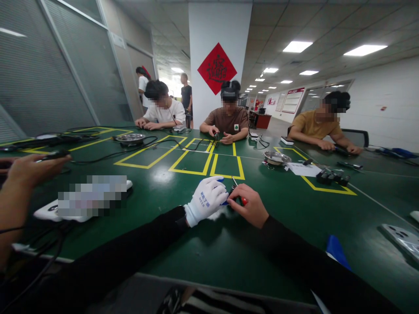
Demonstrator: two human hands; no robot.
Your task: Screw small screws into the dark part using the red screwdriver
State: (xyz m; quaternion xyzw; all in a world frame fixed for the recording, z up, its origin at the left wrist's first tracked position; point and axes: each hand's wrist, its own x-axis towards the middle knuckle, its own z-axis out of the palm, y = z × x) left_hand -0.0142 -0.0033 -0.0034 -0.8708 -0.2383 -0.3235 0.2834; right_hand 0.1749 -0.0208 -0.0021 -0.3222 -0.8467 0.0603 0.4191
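Note:
My left hand [207, 198], in a white glove with blue fingertips, is closed on a small dark object [232, 189] over the green table [183, 257]. What that object is cannot be made out. Bare and ungloved, my right hand [250, 204] meets the left one at the same spot, its thumb and index finger pinched together. Under its fingers shows a red, rounded piece [244, 201], which looks like a tool handle, and a thin metal shaft [234, 180] sticks up just beyond the fingertips.
A white device [49, 210] lies left, near another person's hand [36, 168]. Metal bowls [131, 138] [276, 158], cables, black parts [332, 178] and a paper [303, 169] sit farther back. A blue item [338, 250] and a phone [401, 240] lie right. Several people sit opposite.

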